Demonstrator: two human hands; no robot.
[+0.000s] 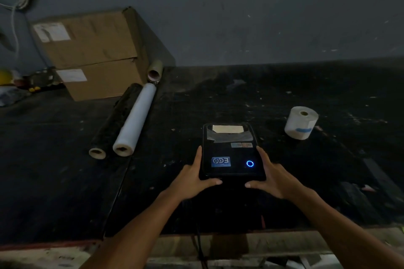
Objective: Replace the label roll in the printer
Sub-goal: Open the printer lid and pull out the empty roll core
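A black label printer lies on the dark table, its lid shut, a blue ring light glowing at its near right and a pale label showing at its far slot. My left hand grips its left near corner, fingers along the side and thumb under the front edge. My right hand holds the right near corner the same way. A white label roll with a blue mark stands upright on the table, to the right of the printer and beyond it, apart from both hands.
A white film roll and a black roll lie side by side at the left. Two stacked cardboard boxes stand at the back left, with a cardboard tube beside them. A cable hangs off the table's near edge.
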